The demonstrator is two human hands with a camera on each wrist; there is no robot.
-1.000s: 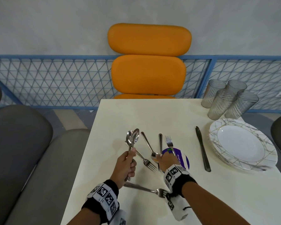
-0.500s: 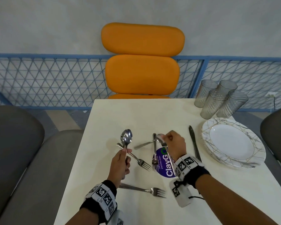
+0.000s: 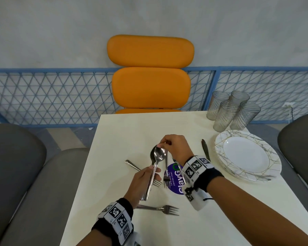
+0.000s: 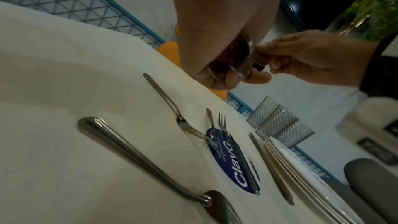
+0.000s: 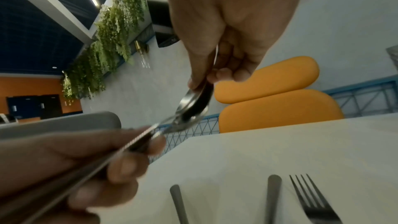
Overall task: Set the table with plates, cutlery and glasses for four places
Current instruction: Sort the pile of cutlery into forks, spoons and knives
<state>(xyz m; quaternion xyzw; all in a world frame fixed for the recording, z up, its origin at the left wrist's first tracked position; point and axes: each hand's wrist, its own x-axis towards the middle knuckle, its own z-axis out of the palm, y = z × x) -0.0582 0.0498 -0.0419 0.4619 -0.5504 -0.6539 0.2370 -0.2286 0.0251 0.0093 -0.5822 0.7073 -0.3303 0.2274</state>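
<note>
My left hand (image 3: pixel 154 174) grips the handles of a bunch of spoons (image 3: pixel 157 154) above the middle of the white table (image 3: pixel 124 132), bowls pointing away from me. My right hand (image 3: pixel 164 143) pinches the tip of a spoon bowl (image 5: pixel 193 103) at the top of that bunch. In the right wrist view my left hand (image 5: pixel 120 156) wraps the handles. Three forks lie on the table: one near me (image 3: pixel 160 208), one partly under my left hand (image 3: pixel 132 164), one upright in the picture (image 3: pixel 166 174). A knife (image 3: pixel 205 150) lies beside the stack of plates (image 3: pixel 247 155).
Several ribbed glasses (image 3: pixel 233 110) stand at the far right corner behind the plates. A round purple sticker (image 3: pixel 176 178) marks the table's middle. An orange chair (image 3: pixel 150 82) stands at the far end, grey seats (image 3: pixel 16 166) at both sides, a blue mesh fence behind.
My right hand lifted a spoon off the table and brought it left to the spoons in my left hand. The left hand moved right and tilted its spoons towards it.
</note>
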